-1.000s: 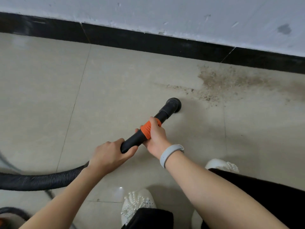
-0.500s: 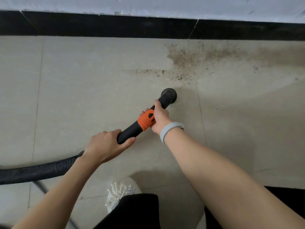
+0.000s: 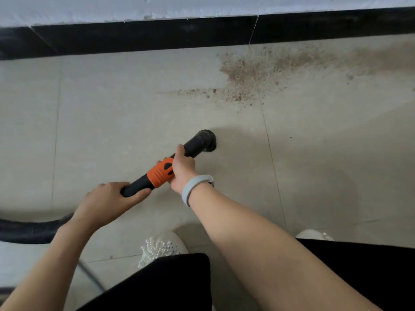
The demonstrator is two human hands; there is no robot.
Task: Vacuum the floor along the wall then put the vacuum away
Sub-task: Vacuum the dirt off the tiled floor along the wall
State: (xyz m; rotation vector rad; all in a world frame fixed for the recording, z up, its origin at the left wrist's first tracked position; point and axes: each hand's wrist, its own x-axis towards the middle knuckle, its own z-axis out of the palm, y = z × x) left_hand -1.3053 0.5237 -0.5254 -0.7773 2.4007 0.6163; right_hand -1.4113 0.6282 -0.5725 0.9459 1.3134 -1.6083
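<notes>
Pale floor tiles (image 3: 112, 122) run up to a black skirting strip (image 3: 146, 37) under a white wall (image 3: 89, 10). On that floor, a black vacuum wand (image 3: 193, 145) with an orange collar (image 3: 159, 173) slants up toward the skirting, its round nozzle (image 3: 207, 140) down on the tile, well short of the skirting and just left of a grout line. The right hand (image 3: 183, 169) is wrapped around the wand at the upper end of the orange collar, fingers curled round it, a grey band (image 3: 193, 187) on its wrist. The left hand (image 3: 110, 199) clasps the wand's lower black end, thumb along the underside; from behind it a ribbed black hose (image 3: 29, 230) leads off to the floor's left edge. Brown gritty dirt (image 3: 253, 72) lies scattered against the skirting, beyond the nozzle and to its right, apart from it. Nearer the person, two white shoes, one beaded (image 3: 161, 246) and one partly hidden (image 3: 314, 235), stand on the tiles below black trouser legs (image 3: 170, 286)
</notes>
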